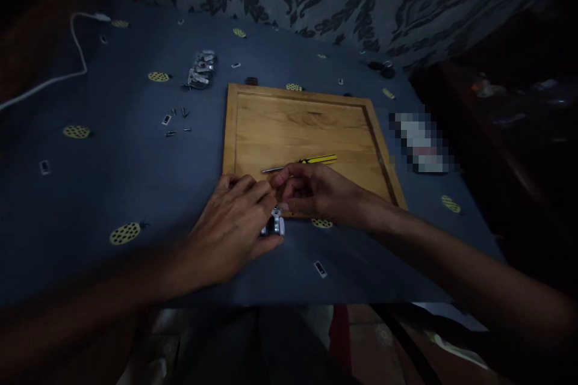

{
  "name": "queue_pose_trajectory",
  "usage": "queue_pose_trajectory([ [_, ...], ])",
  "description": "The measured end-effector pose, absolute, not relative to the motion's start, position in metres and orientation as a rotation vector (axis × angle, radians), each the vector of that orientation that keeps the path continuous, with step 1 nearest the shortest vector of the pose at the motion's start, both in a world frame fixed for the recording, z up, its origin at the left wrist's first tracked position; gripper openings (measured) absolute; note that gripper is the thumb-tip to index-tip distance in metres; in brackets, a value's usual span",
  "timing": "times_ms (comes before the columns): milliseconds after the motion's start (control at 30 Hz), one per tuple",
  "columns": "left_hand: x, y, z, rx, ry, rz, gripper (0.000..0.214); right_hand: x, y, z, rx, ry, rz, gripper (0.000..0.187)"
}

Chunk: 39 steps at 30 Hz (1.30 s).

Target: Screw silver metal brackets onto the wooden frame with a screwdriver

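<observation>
My left hand (241, 222) is closed around a shiny metal cabinet hinge (276, 222) at the near edge of a framed wooden panel (293, 126). Its fingers rest over the panel's edge and the thumb lies below the hinge. Just to the right, my right hand (311, 189) has its fingers curled, the tips close to the left fingertips and above the hinge. Whatever those tips pinch is hidden or too small to name. A screwdriver (318, 159) with a yellow and black handle lies on the panel behind my right hand, its shaft pointing left.
Several metal hinges (201, 69) lie grouped behind the panel's left side. Loose screws (183, 112) are scattered nearby on the blue patterned tablecloth (135, 180). A white cable (80, 48) runs along the far left. A blurred-out object (422, 144) sits right of the panel. Patterned wall behind.
</observation>
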State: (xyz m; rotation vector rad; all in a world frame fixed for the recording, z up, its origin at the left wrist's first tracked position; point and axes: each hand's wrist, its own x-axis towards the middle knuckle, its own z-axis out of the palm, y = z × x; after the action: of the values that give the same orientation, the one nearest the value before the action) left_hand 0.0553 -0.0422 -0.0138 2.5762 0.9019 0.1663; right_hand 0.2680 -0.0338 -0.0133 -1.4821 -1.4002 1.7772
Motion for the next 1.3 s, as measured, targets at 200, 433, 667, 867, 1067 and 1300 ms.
queue_pose_trajectory([
  [200,0.057,-0.041,-0.009,2.544,0.911,0.098,0.033,0.268,-0.035,-0.014,-1.466,-1.354,1.829,0.038],
  [433,0.057,-0.040,-0.009,2.545,0.919,0.093,0.034,0.264,-0.031,-0.013,-1.507,-1.373,1.823,0.034],
  [667,0.056,-0.042,-0.012,2.526,0.918,0.153,0.032,0.264,-0.034,-0.015,-1.494,-1.523,1.731,0.033],
  [867,0.055,-0.042,-0.013,2.503,0.904,0.192,0.033,0.262,-0.044,-0.016,-1.439,-1.534,1.633,0.038],
  [1067,0.055,-0.042,-0.015,2.506,0.911,0.206,0.042,0.269,-0.062,-0.015,-1.462,-1.642,1.322,0.028],
  [1300,0.054,-0.041,-0.015,2.510,0.909,0.233,0.032,0.272,-0.078,-0.026,-1.409,-2.009,0.817,0.024],
])
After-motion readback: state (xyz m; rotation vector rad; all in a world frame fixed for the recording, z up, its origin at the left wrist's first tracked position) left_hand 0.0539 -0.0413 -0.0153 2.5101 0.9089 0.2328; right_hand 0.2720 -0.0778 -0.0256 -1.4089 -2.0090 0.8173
